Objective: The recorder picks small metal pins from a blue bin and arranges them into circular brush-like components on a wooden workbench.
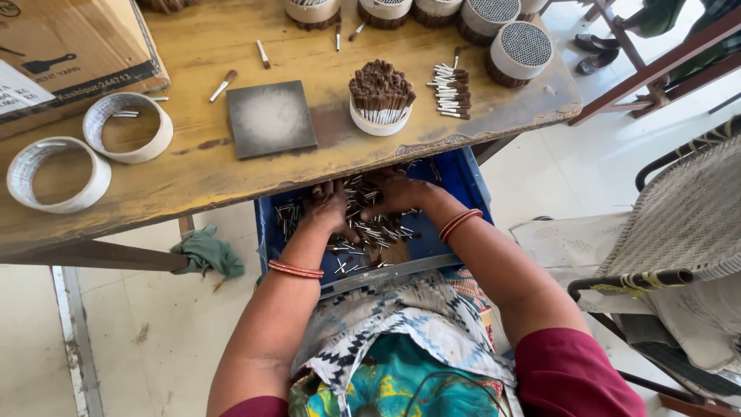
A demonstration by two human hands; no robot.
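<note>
Sifting small brush sticks (363, 224) in blue tray (463, 181) on lap under table edge — left hand (328, 208) and right hand (397, 193) curled, grip unclear. Risk: tray tipping, sticks spilling to floor.

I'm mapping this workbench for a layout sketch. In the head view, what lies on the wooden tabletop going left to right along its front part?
Empty white paper ring → second white paper ring → loose small brush → grey square tile → white ring packed with brown-tipped brushes → row of loose brushes.
</note>
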